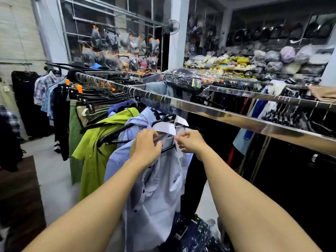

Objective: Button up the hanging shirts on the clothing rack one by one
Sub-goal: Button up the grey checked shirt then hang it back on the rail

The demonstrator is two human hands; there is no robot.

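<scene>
Pale blue cotton, soft and floppy: the shirt (156, 188) hangs on the rail (209, 110) (lime one beside it). Your left hand (145, 148) and right hand (190, 142) pinch its front edges below the collar; hold there.

The left hand (145, 148) covers the left front edge of the pale blue shirt (156, 188) just under its white collar (166, 127), so the cloth under the palm cannot be seen. The fingertips of the right hand (190, 142) hide the top button and its hole; whether that button is done up cannot be told. The black hanger (116, 132) disappears under the collar and behind both hands. The shirt's hem is cut off by the bottom edge, as are both forearms. The print on the hanger's neck tab (170, 119) is only partly readable. The bagged goods (272, 57) on the far shelves are too blurred to identify.
</scene>
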